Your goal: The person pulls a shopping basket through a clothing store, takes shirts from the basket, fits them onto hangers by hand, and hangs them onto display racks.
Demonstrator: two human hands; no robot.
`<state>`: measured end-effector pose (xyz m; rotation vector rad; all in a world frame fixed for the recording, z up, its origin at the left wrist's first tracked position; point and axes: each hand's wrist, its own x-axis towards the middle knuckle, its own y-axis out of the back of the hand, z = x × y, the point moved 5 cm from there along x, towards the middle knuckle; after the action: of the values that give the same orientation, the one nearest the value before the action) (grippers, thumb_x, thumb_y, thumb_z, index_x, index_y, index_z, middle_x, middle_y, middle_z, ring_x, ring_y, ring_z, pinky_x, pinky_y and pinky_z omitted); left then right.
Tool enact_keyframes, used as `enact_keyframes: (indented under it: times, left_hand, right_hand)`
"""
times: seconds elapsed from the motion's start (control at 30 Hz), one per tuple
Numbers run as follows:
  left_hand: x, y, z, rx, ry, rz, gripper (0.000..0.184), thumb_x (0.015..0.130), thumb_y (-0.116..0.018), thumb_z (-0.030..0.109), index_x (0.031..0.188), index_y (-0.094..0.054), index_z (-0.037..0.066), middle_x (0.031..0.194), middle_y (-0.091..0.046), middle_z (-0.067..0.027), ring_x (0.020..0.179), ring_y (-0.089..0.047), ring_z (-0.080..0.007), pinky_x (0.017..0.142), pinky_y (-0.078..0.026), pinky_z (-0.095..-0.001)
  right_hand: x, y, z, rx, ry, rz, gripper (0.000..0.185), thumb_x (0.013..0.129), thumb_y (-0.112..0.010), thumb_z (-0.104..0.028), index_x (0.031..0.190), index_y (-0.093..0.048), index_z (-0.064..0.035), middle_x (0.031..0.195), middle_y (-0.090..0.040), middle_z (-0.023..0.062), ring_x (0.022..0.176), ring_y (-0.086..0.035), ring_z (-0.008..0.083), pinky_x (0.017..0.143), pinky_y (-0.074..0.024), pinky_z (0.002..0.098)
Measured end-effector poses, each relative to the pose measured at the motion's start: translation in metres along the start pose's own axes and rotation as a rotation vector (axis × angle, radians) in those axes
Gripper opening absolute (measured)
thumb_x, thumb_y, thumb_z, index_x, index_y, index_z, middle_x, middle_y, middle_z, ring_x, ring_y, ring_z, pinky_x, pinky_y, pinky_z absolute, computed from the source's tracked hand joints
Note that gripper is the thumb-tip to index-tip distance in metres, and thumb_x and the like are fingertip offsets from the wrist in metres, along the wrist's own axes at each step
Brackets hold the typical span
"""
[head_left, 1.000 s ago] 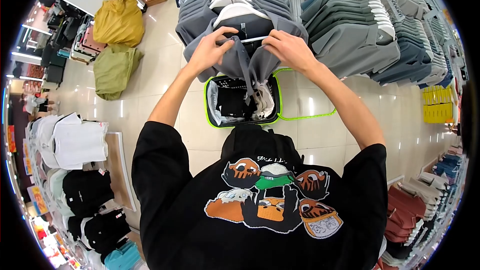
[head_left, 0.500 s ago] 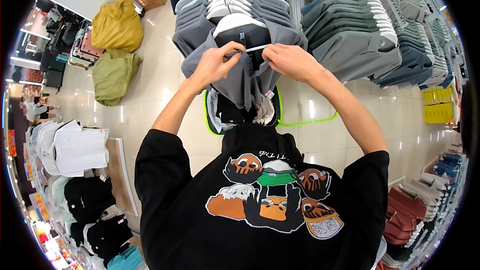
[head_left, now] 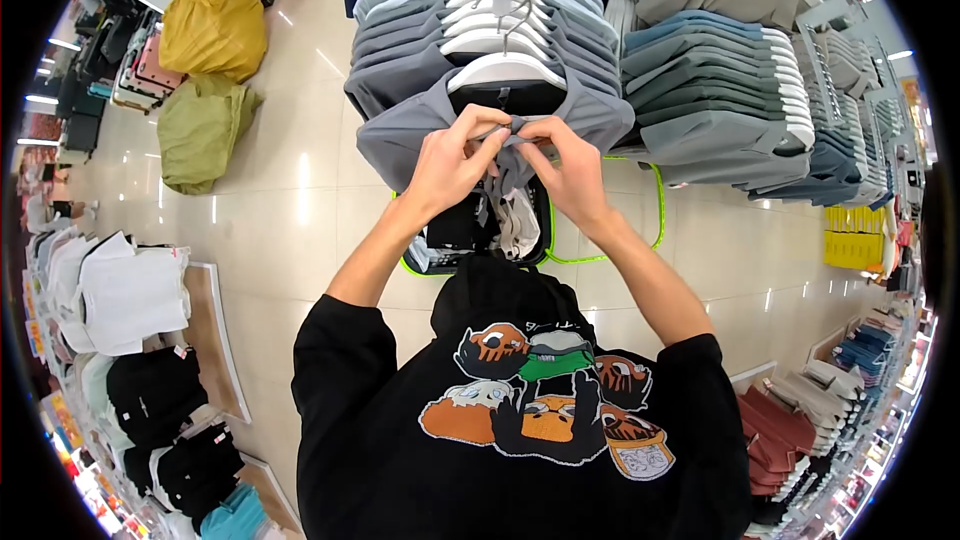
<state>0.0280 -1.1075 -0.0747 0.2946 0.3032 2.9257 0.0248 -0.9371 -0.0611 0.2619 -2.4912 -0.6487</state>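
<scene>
A grey collared shirt (head_left: 405,145) hangs on a white hanger (head_left: 507,70) at the front of a row of similar shirts. Just below its neck opening, my left hand (head_left: 462,155) pinches one front edge between thumb and fingers. My right hand (head_left: 565,165) grips the other front edge close beside it, and the fingertips of both hands nearly meet. Whether a button is between the fingers is too small to tell. Beneath the shirt, an open case with a bright green edge (head_left: 549,240) lies on the floor, partly hidden, with dark and pale items inside.
To the right hangs another rack of grey and green shirts (head_left: 700,130). A yellow covered bundle (head_left: 215,25) and a green one (head_left: 205,130) stand on the tiled floor at left. White tops (head_left: 135,290) hang at lower left, and a yellow crate (head_left: 853,235) is far right.
My hands have come together at the shirt's front edges, where they were apart on either side of the neck opening. The view has shifted, showing more of the shirt row.
</scene>
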Motion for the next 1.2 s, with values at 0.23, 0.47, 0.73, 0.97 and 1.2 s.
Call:
enact_keyframes:
  times: [0.23, 0.47, 0.73, 0.97, 1.2]
  left_hand:
    - [-0.004, 0.005, -0.011, 0.087, -0.048, -0.088, 0.02, 0.101, -0.056, 0.012, 0.12, -0.058, 0.005, 0.09, -0.075, -0.0121, 0.068, -0.073, -0.0226, 0.06, -0.053, -0.0313]
    - [-0.005, 0.01, -0.009, 0.358, -0.188, -0.12, 0.023, 0.098, -0.058, 0.014, 0.118, -0.058, 0.005, 0.075, -0.072, -0.0128, 0.064, -0.07, -0.0319, 0.054, -0.05, -0.0386]
    - [-0.007, 0.015, 0.009, 0.456, -0.239, -0.11, 0.026, 0.094, -0.066, 0.016, 0.116, -0.059, 0.004, 0.08, -0.073, -0.0138, 0.07, -0.071, -0.032, 0.059, -0.052, -0.0373]
    - [-0.005, 0.017, 0.002, 0.277, -0.108, -0.19, 0.016, 0.098, -0.063, 0.012, 0.111, -0.061, 0.002, 0.081, -0.074, -0.0112, 0.067, -0.071, -0.0226, 0.063, -0.052, -0.0301]
    - [-0.007, 0.014, 0.007, -0.04, 0.108, -0.209, 0.018, 0.1, -0.059, 0.009, 0.116, -0.058, 0.001, 0.086, -0.073, -0.0087, 0.064, -0.065, -0.0137, 0.065, -0.05, -0.028]
  right_hand:
    - [-0.001, -0.007, 0.004, -0.125, 0.091, 0.042, 0.019, 0.081, -0.077, -0.006, 0.096, -0.065, -0.0046, 0.091, -0.07, 0.0057, 0.071, -0.067, 0.0243, 0.063, -0.0515, 0.0315]
    - [0.0, -0.012, 0.007, -0.149, 0.087, 0.049, 0.02, 0.079, -0.078, -0.004, 0.095, -0.065, -0.0057, 0.09, -0.071, 0.0052, 0.069, -0.067, 0.0229, 0.062, -0.051, 0.0313]
    - [0.003, -0.015, 0.005, 0.014, -0.075, 0.017, 0.018, 0.084, -0.077, -0.005, 0.097, -0.065, -0.0025, 0.089, -0.07, 0.0066, 0.072, -0.069, 0.02, 0.063, -0.0515, 0.0302]
    - [0.008, -0.007, -0.006, -0.005, -0.175, -0.103, 0.022, 0.086, -0.077, -0.012, 0.103, -0.064, -0.004, 0.095, -0.066, 0.0046, 0.073, -0.066, 0.0181, 0.066, -0.0512, 0.0301]
    - [0.015, 0.009, -0.013, 0.002, -0.196, -0.242, 0.023, 0.088, -0.076, -0.02, 0.1, -0.066, -0.0045, 0.096, -0.059, 0.0032, 0.069, -0.059, 0.0177, 0.066, -0.0486, 0.0303]
